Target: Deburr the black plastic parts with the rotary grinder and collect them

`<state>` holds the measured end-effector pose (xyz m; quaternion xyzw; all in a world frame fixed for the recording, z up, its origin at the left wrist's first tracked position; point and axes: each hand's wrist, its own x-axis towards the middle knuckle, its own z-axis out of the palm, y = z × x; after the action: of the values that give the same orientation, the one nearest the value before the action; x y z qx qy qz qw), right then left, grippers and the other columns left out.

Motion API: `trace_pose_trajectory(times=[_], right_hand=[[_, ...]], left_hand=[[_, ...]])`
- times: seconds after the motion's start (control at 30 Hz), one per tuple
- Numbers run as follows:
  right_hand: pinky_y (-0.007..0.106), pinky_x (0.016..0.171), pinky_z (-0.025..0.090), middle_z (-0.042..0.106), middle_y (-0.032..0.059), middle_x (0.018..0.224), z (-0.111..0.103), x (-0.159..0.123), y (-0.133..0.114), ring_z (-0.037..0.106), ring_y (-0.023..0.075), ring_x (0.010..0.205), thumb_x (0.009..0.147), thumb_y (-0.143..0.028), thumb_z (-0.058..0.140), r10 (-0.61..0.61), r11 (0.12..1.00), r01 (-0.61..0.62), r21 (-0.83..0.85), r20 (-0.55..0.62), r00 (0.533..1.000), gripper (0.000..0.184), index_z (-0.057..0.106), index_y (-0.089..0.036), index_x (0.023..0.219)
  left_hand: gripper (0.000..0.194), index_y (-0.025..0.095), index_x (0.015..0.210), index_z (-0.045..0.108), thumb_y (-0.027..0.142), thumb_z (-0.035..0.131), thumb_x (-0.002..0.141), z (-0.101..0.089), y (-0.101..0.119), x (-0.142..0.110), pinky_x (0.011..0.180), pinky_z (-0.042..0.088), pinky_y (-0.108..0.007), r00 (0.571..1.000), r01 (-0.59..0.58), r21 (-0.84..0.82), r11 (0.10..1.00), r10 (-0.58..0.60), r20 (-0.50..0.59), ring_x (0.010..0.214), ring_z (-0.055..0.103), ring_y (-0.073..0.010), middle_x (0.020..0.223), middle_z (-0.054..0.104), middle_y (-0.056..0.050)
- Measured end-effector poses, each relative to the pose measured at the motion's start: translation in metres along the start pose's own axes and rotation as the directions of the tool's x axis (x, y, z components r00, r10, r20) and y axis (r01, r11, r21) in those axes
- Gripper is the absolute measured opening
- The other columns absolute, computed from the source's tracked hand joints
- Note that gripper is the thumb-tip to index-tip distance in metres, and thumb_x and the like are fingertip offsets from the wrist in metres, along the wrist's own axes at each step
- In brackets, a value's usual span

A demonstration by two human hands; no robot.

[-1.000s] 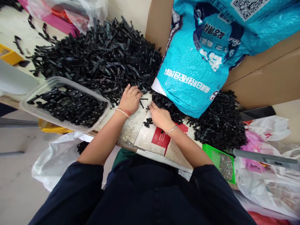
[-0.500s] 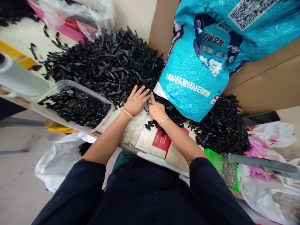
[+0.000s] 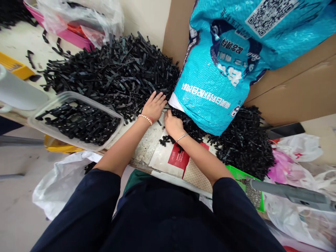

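My left hand (image 3: 154, 107) lies with its fingers stretched out on the near right edge of a big pile of thin black plastic strips (image 3: 118, 70). Just to its right, my right hand (image 3: 173, 125) has curled fingers, with thumb and fingertips drawn together. What sits between those fingertips is hidden; a dark sliver shows beside them. A blue woven sack (image 3: 215, 87) rests right behind my right hand. Small black plastic pieces (image 3: 166, 140) lie below that hand, by a red and white printed sheet (image 3: 174, 155).
A clear plastic tub (image 3: 76, 140) of black assembled parts stands at the left. Another pile of black parts (image 3: 244, 143) lies right of the sack. Nearer the right edge are a green basket (image 3: 235, 173) with small metal pieces and a grey power screwdriver (image 3: 286, 190).
My right index finger, stretched out before, is now bent in. The hands have moved slightly apart, the left one still flat on the strips. The whole view has shifted a little.
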<state>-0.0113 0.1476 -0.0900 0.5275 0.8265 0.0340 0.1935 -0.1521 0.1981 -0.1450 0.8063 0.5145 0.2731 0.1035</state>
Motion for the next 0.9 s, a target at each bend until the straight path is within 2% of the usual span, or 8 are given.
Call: trace_pose_trajectory(times=[0.13,0.27,0.5,0.6,0.73,0.8,0.9], right_hand=[[0.036,0.083,0.065,0.044,0.0387,0.162,-0.002,-0.004,0.002,0.079,0.0271,0.106,0.103,-0.008,0.016,-0.008,1.000,0.009,-0.013,0.009,1.000,0.063,0.037,0.001,0.162],[0.036,0.084,0.066,0.048,0.0361,0.160,-0.003,-0.007,0.005,0.079,0.0260,0.106,0.103,-0.008,0.018,-0.006,1.000,0.006,-0.009,0.029,1.000,0.064,0.037,-0.001,0.164],[0.037,0.085,0.066,0.034,0.0328,0.171,-0.003,-0.007,0.006,0.079,0.0267,0.109,0.104,-0.009,0.022,-0.018,1.000,0.018,-0.004,0.048,0.999,0.062,0.038,-0.004,0.164],[0.037,0.086,0.066,0.035,0.0302,0.171,-0.004,-0.009,0.009,0.078,0.0271,0.110,0.104,-0.009,0.022,-0.036,0.999,0.036,-0.005,0.054,0.998,0.062,0.039,-0.005,0.164],[0.040,0.087,0.066,0.037,0.0278,0.171,-0.011,-0.016,0.011,0.076,0.0284,0.113,0.105,-0.011,0.021,-0.088,0.996,0.088,-0.024,0.013,0.996,0.060,0.041,-0.005,0.162],[0.041,0.087,0.065,0.043,0.0263,0.168,-0.017,-0.023,0.013,0.075,0.0290,0.113,0.107,-0.014,0.021,-0.118,0.993,0.118,-0.029,-0.013,0.993,0.058,0.044,-0.007,0.160],[0.044,0.088,0.064,0.061,0.0216,0.153,-0.028,-0.035,0.019,0.075,0.0302,0.110,0.110,-0.022,0.023,-0.152,0.987,0.155,0.031,-0.081,0.985,0.052,0.054,-0.012,0.152]], left_hand=[[0.051,0.022,0.142,0.071,0.017,0.038,0.103,-0.002,-0.002,-0.010,0.135,0.018,-0.063,0.998,0.029,0.004,1.000,-0.029,-0.051,0.160,0.041,-0.0289,0.156,0.064,-0.010],[0.049,0.020,0.140,0.071,0.017,0.038,0.103,-0.009,-0.001,-0.023,0.135,0.019,-0.062,0.995,0.061,0.058,0.996,-0.056,-0.086,0.157,0.044,-0.0301,0.150,0.068,-0.012],[0.048,0.018,0.132,0.074,0.017,0.035,0.103,-0.021,0.003,-0.042,0.136,0.015,-0.059,0.986,0.142,0.042,0.989,-0.138,-0.091,0.160,0.040,-0.0309,0.148,0.068,-0.014],[0.048,0.017,0.131,0.075,0.016,0.037,0.102,-0.023,0.006,-0.046,0.135,0.016,-0.064,0.983,0.161,0.028,0.987,-0.158,-0.095,0.160,0.039,-0.0337,0.148,0.068,-0.015],[0.047,0.023,0.133,0.075,0.016,0.042,0.101,-0.022,0.009,-0.048,0.132,0.018,-0.071,0.983,0.151,0.012,0.988,-0.149,-0.108,0.160,0.039,-0.0359,0.152,0.066,-0.013],[0.046,0.022,0.135,0.074,0.015,0.044,0.100,-0.022,0.010,-0.050,0.132,0.021,-0.070,0.983,0.143,-0.007,0.990,-0.143,-0.113,0.161,0.038,-0.0363,0.160,0.059,-0.014],[0.045,0.016,0.136,0.072,0.014,0.045,0.100,-0.026,0.009,-0.054,0.133,0.022,-0.066,0.987,0.118,-0.042,0.992,-0.122,-0.103,0.162,0.035,-0.0363,0.168,0.048,-0.019]])
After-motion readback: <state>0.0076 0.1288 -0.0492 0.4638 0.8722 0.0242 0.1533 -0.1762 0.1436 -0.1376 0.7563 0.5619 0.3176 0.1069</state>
